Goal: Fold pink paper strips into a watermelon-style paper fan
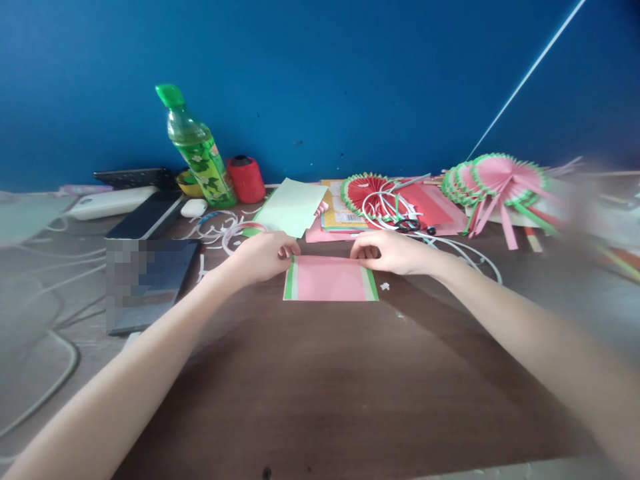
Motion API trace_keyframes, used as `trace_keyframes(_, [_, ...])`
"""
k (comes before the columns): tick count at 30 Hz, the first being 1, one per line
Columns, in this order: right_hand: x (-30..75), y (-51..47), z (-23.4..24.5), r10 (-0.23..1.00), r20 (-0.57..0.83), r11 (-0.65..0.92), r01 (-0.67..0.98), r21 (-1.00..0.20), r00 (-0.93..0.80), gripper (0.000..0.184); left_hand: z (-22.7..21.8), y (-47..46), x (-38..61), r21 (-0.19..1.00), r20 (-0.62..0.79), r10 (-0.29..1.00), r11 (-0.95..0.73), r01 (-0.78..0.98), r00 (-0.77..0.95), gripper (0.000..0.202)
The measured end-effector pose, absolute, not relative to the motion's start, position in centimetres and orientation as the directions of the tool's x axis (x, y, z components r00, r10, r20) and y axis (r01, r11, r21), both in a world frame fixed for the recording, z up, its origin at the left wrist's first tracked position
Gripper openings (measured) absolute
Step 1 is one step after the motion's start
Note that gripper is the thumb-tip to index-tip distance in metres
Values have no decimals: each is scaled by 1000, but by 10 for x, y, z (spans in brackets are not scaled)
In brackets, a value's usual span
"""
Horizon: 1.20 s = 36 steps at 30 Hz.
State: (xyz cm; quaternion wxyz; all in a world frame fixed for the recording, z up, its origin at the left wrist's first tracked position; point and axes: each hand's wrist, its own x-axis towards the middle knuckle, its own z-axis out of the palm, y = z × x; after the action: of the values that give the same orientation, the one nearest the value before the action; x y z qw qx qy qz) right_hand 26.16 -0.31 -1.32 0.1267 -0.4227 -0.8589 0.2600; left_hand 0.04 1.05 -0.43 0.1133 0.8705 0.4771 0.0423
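A pink paper sheet (pixel 330 280) with white and green strips down its left and right edges lies flat on the brown table (pixel 320 387). My left hand (pixel 264 255) pinches its far left corner, fingers closed on the paper. My right hand (pixel 389 252) pinches the far right corner the same way. Both forearms reach in from the bottom corners of the view.
Behind the sheet lie a pale green paper (pixel 291 207), a red pleated paper fan (pixel 367 193), scissors (pixel 415 225) and white cord. Pink-green paper fans (pixel 495 180) pile at right. A green bottle (pixel 197 147), red thread spool (pixel 246 179), tablet (pixel 150 283) and cables sit left.
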Motion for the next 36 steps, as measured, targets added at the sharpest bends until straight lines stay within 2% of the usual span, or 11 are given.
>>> trace_keyframes(11, [258,-2,-22,765,159,621,650,-439,-624,14,-6,11,-1,79,54,836,-548,832,546,20])
trace_keyframes(16, [256,-4,-22,760,161,638,677,-366,-629,12,-6,10,-1,88,40,838,-546,833,545,20])
trace_keyframes(21, [255,-4,-25,765,166,631,673,-387,-622,13,-4,9,0,104,34,844,-535,838,535,19])
trace_keyframes(25, [255,-4,-24,771,163,620,670,-408,-615,12,-2,7,3,18,32,826,-564,826,563,15])
trace_keyframes(32, [255,-5,-21,758,157,636,666,-390,-633,11,-4,6,5,-200,73,766,-616,762,638,11])
trace_keyframes(36, [254,-6,-22,751,150,646,669,-367,-643,11,-7,7,4,-249,92,718,-654,714,690,8])
